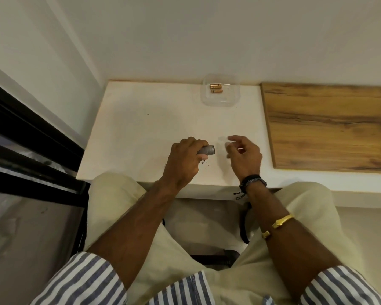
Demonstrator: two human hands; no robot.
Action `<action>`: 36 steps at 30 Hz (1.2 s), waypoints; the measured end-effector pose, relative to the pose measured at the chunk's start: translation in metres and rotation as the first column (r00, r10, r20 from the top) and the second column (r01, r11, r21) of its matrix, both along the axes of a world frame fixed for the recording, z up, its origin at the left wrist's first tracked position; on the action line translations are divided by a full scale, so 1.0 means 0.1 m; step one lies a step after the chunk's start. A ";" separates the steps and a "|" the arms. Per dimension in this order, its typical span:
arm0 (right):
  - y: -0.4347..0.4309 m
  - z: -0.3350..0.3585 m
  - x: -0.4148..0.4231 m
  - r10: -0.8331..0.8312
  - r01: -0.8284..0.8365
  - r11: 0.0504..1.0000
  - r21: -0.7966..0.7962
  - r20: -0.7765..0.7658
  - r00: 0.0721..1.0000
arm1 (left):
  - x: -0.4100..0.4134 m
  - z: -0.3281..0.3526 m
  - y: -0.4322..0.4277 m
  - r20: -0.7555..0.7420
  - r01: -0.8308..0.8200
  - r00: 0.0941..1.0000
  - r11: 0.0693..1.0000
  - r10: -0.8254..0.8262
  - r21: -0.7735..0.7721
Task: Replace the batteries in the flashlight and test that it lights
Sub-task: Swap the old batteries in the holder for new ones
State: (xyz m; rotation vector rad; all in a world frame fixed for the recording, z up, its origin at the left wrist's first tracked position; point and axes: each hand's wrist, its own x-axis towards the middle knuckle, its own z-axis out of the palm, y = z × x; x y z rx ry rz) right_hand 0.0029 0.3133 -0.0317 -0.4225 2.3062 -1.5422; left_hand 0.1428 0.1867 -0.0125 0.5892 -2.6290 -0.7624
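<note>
Three copper batteries (216,88) are lying in a clear tray (233,100) on the white tabletop (141,119) by the wall (207,40); left hand (183,160) is gripping a grey flashlight (207,150), right hand (244,156) grasp unclear.

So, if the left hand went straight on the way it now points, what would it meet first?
Probably the right hand: the left hand aims the flashlight rightward at it across a small gap, though depth is unclear.

The short grey metal flashlight (207,150) has a ribbed, dully shining end. At the far edge, a clear glossy plastic tray (231,102) holds shiny copper-coloured batteries (216,88). The white tabletop (141,128) looks matt and smooth. On the right, the brown wooden board (328,128) is grained.
</note>
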 end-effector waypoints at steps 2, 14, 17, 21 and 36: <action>-0.04 0.10 0.11 0.146 -0.086 0.977 -0.196 0.319 0.937 | -0.03 0.05 -0.01 0.070 0.048 0.997 0.978 -0.034 -0.203; 0.00 0.13 0.17 0.267 0.133 0.896 -0.424 0.752 0.603 | -0.12 0.27 -0.06 0.198 0.110 0.980 0.868 -0.014 -0.484; 0.01 0.16 0.13 0.204 0.168 0.891 -0.422 0.704 0.680 | -0.08 0.22 -0.10 0.167 0.024 0.984 0.884 0.061 -0.466; 0.02 0.17 0.08 0.137 0.164 0.901 -0.402 0.623 0.770 | -0.04 0.10 -0.14 0.010 -0.152 0.988 0.969 0.157 -0.194; 0.03 0.10 0.12 0.112 0.186 0.903 -0.387 0.630 0.768 | 0.01 -0.17 -0.17 -0.221 -0.244 0.917 0.905 0.333 0.349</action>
